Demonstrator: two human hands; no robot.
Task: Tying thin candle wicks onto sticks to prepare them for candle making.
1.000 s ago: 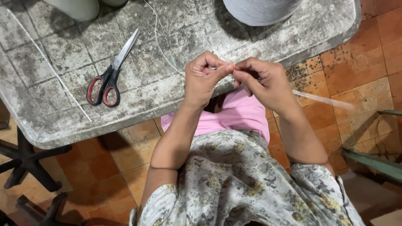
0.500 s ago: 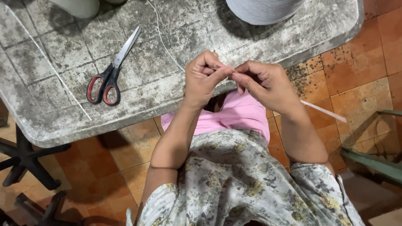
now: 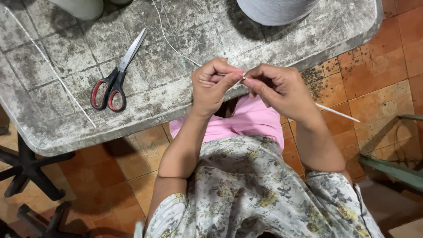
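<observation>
Left hand (image 3: 211, 86) pinching thread (image 3: 172, 44), right hand (image 3: 280, 90) pinching needle (image 3: 337, 113)

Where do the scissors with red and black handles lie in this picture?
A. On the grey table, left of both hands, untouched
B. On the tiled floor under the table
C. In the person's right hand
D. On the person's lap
A: the scissors lie flat on the grey table, well to the left of the left hand and right hand, with neither hand touching them.

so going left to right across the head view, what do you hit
thin white stick on the table → red-handled scissors → left hand → right hand → white stick end poking out past the right wrist → green bar
</observation>
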